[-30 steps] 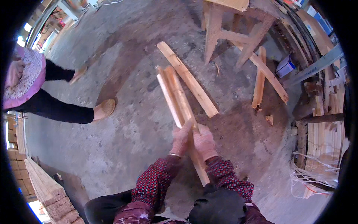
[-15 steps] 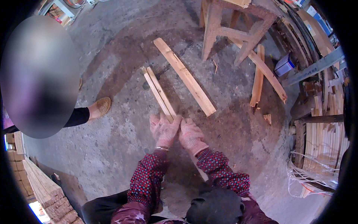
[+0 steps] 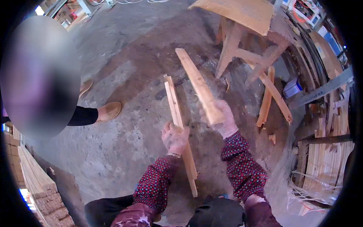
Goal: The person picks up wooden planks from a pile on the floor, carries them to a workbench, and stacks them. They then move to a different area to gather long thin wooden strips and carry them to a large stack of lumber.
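Observation:
Pale pink knit gloves cover both of my hands. My left hand (image 3: 176,139) is closed round a pair of narrow wooden strips (image 3: 173,99) lying lengthwise away from me; their near ends stick out below it toward my knees. To the right, my right hand (image 3: 225,118) is wrapped round the near end of a wider wooden plank (image 3: 196,77). That plank slants away to the upper left, its near end tipped up off the floor. Its far end seems to be at or close to the concrete.
A wooden stool (image 3: 238,47) with a cardboard sheet (image 3: 242,14) on top stands beyond. Crossed wood pieces (image 3: 269,94) and a white-blue container (image 3: 292,88) lie at right. Stacked strips (image 3: 39,181) stand at lower left. Another person's shoe (image 3: 109,112) is at left.
My right hand has left the strips beside my left hand, moved right, and taken hold of the plank's near end, raising it. My left hand stays on the strips. The whole view has shifted somewhat.

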`<state>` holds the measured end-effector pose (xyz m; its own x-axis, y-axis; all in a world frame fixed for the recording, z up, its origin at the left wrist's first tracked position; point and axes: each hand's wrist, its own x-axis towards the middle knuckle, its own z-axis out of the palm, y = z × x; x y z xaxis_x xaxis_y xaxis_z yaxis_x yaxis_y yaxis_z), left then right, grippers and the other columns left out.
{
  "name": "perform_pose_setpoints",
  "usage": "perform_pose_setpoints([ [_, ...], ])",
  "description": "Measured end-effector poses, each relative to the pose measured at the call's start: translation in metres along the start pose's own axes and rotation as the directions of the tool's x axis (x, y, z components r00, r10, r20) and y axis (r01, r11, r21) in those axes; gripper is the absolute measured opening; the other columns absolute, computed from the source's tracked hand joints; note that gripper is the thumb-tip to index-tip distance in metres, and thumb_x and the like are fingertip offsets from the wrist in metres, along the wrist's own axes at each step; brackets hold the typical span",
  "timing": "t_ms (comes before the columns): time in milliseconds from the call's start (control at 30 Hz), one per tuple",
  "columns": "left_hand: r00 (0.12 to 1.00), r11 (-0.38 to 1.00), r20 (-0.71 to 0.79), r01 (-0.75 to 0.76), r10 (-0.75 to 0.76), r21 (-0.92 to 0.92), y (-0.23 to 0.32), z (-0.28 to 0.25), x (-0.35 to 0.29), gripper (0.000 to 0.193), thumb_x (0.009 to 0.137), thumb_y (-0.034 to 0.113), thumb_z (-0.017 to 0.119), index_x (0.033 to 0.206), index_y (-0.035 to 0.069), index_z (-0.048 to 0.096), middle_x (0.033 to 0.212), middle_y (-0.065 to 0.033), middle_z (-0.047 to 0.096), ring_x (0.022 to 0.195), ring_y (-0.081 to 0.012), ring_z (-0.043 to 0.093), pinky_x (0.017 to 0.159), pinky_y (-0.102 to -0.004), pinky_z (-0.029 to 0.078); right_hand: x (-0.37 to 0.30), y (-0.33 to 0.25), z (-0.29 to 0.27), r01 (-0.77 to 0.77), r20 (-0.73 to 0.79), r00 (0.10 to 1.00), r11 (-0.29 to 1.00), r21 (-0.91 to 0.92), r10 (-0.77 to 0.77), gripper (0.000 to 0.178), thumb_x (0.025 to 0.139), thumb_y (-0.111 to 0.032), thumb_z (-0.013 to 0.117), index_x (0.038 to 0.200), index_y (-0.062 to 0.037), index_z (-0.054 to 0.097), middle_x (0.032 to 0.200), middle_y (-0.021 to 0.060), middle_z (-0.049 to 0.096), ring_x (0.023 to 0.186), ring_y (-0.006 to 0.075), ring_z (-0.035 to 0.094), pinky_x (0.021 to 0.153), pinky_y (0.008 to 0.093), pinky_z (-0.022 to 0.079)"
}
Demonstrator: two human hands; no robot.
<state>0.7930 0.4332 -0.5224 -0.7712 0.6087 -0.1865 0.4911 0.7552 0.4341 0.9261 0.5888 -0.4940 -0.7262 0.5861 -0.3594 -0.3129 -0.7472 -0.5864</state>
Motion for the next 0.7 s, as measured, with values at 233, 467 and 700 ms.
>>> perform_pose_setpoints([
  [233, 0.999, 0.998, 0.046, 0.004, -0.001, -0.057, 0.0, -0.003, -0.001, 0.072, 0.076, 0.046, 0.071, 0.128, -0.002, 0.057, 0.141, -0.0138, 0.048, 0.127, -0.0341, 0.047, 0.107, -0.0417, 0.04, -0.002, 0.004, 0.033, -0.18, 0.273, 0.962, 0.784, 0.595, 0.014, 0.059, 0.092, -0.029, 0.056, 0.136, 0.0069, 0.043, 0.116, 0.0192, 0.064, 0.093, 0.0273, 0.069, 0.073, 0.0366, 0.063],
  [467, 1.0, 0.999, -0.027, 0.006, -0.007, -0.053, -0.004, 0.003, -0.004, 0.07, 0.077, 0.047, 0.071, 0.123, -0.004, 0.059, 0.139, -0.0147, 0.05, 0.128, -0.0339, 0.046, 0.107, -0.0404, 0.04, -0.017, 0.014, 0.032, -0.004, 0.165, 0.986, 0.998, 0.068, -0.008, 0.061, 0.091, -0.033, 0.059, 0.14, -0.0007, 0.044, 0.115, 0.0191, 0.064, 0.091, 0.0291, 0.069, 0.073, 0.0405, 0.061],
  [700, 1.0, 1.0, 0.005, 0.001, -0.001, -0.023, 0.004, -0.004, -0.002, 0.074, 0.075, 0.046, 0.072, 0.127, -0.005, 0.056, 0.137, -0.017, 0.051, 0.126, -0.0342, 0.049, 0.107, -0.0401, 0.041, -0.004, 0.02, 0.025, -0.369, -0.225, 0.904, -0.397, -0.84, -0.363, 0.076, 0.086, -0.045, 0.064, 0.15, -0.0154, 0.036, 0.136, 0.0213, 0.051, 0.115, 0.0395, 0.056, 0.096, 0.0617, 0.043],
])
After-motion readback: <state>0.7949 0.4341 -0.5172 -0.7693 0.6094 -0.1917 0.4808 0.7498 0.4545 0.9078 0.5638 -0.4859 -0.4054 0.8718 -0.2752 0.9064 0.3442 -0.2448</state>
